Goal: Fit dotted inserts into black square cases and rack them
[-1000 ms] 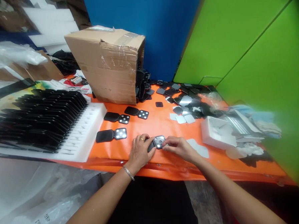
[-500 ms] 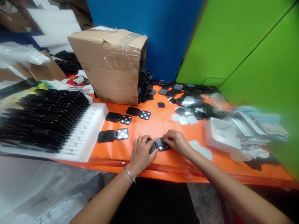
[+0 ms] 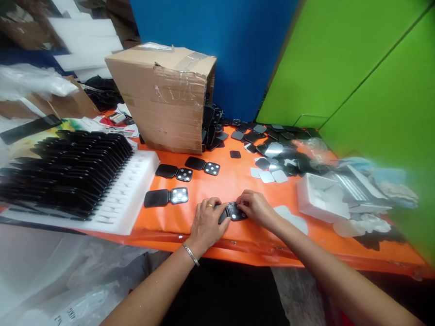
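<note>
A small black hinged case [image 3: 235, 213] lies opened out near the table's front edge, with pale round dots in its right half. My left hand [image 3: 206, 223], wearing a ring and bracelet, wraps its thumb and fingers about the left half and holds it down. The fingers of my right hand [image 3: 255, 207] are pinched together at the upper right of the dotted half; whatever they hold is too small to make out. Farther left, a similar opened case [image 3: 179, 195] lies flat, its dots on a silvery panel. Behind it are two more opened cases, one of them a dotted case [image 3: 212, 168].
Rows of black flat pieces [image 3: 75, 170] stand in a white foam block [image 3: 132, 196] on the left. Behind is a cardboard box [image 3: 163, 102] spilling black parts. Loose plates [image 3: 267, 176] and a white box [image 3: 319, 199] lie right on the orange table [image 3: 218, 185].
The view has shifted slightly. Both hands stay at the same case, the left one on its left half and the right one pinched over the dotted half, with hardly any movement.
</note>
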Tool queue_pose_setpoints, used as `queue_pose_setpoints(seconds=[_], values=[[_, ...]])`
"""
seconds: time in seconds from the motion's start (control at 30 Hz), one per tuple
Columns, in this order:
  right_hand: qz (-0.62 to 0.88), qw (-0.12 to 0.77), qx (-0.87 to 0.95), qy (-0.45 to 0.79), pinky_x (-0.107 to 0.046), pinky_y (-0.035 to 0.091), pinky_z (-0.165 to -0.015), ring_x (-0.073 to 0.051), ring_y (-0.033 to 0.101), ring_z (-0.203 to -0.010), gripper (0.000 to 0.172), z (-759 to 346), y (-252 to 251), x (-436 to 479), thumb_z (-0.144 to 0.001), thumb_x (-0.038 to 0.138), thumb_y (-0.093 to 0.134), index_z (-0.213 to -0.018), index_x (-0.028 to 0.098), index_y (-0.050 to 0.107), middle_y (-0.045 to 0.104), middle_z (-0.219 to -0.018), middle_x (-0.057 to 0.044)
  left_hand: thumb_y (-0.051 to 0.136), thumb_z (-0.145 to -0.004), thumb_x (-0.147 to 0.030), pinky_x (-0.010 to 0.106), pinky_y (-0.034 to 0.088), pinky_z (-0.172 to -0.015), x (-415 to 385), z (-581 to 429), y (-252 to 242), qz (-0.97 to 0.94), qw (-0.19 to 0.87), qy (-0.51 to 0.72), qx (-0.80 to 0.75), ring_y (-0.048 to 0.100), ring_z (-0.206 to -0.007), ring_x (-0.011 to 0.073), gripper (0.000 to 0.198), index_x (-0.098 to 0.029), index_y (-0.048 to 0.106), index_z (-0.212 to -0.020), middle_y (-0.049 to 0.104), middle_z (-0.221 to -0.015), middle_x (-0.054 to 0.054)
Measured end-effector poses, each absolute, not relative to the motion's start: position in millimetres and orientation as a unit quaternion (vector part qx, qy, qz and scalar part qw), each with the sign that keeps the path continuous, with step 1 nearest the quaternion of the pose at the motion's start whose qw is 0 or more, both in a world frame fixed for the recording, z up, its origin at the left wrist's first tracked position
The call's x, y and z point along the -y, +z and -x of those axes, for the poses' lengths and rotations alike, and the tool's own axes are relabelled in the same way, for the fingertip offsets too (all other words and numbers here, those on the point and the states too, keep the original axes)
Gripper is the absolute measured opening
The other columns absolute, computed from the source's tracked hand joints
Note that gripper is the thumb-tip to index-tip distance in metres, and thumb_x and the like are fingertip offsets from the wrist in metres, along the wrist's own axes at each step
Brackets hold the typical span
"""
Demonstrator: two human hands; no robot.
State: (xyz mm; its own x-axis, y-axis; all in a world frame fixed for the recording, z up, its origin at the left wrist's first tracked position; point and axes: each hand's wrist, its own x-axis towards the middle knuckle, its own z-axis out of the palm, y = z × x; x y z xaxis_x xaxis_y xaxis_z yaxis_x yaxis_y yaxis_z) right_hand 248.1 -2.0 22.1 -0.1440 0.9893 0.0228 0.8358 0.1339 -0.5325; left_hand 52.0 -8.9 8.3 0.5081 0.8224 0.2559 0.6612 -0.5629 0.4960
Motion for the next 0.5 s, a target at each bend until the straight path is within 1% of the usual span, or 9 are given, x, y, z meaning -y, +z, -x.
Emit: queue_pose_setpoints(seconds=[0.17, 0.27, 0.33, 0.43, 0.5], values=[[0.655, 0.166, 0.714, 0.184, -0.024, 0.041, -0.066, -0.015, 0.056, -0.070, 0.016, -245.6, 20.2, 3.9, -0.078, 0.009, 0.055, -0.083, 0.013, 0.070, 0.061, -0.083, -0.008, 0.061, -0.083, -0.030, 0.039, 0.039, -0.091, 7.8, -51.7, 7.5, -0.852, 0.171, 0.234, -0.437, 0.044, -0.105, 0.0231, 0.036, -0.028, 0.056, -0.119, 0.052, -0.111, 0.004], [0.644, 0.160, 0.720, 0.202, -0.024, 0.041, -0.064, -0.015, 0.056, -0.069, 0.017, -248.2, 27.4, -1.2, -0.076, 0.006, 0.054, -0.080, 0.012, 0.069, 0.061, -0.082, -0.008, 0.060, -0.084, -0.031, 0.040, 0.039, -0.091, 7.2, -52.1, 7.1, -0.854, 0.168, 0.231, -0.434, 0.045, -0.105, 0.0239, 0.037, -0.028, 0.055, -0.120, 0.052, -0.111, 0.005], [0.605, 0.150, 0.741, 0.252, -0.023, 0.040, -0.061, -0.014, 0.056, -0.066, 0.017, -249.5, 35.6, -3.1, -0.074, 0.005, 0.054, -0.077, 0.012, 0.069, 0.062, -0.079, -0.006, 0.059, -0.084, -0.031, 0.040, 0.039, -0.091, 7.1, -52.4, 7.6, -0.855, 0.167, 0.229, -0.434, 0.045, -0.105, 0.0240, 0.037, -0.028, 0.055, -0.120, 0.052, -0.111, 0.005], [0.493, 0.138, 0.780, 0.360, -0.022, 0.041, -0.061, -0.012, 0.056, -0.065, 0.014, -247.4, 45.4, 3.0, -0.072, 0.006, 0.057, -0.074, 0.015, 0.068, 0.064, -0.076, -0.003, 0.060, -0.084, -0.030, 0.040, 0.039, -0.091, 7.6, -52.3, 8.4, -0.852, 0.169, 0.226, -0.440, 0.045, -0.104, 0.0232, 0.037, -0.028, 0.055, -0.120, 0.051, -0.111, 0.004], [0.453, 0.159, 0.786, 0.390, -0.022, 0.042, -0.063, -0.013, 0.057, -0.069, 0.012, -245.2, 45.5, 11.3, -0.074, 0.009, 0.058, -0.074, 0.016, 0.068, 0.065, -0.076, -0.002, 0.061, -0.083, -0.030, 0.039, 0.040, -0.091, 7.7, -52.0, 8.3, -0.851, 0.173, 0.227, -0.442, 0.045, -0.103, 0.0225, 0.037, -0.028, 0.055, -0.120, 0.051, -0.112, 0.004]])
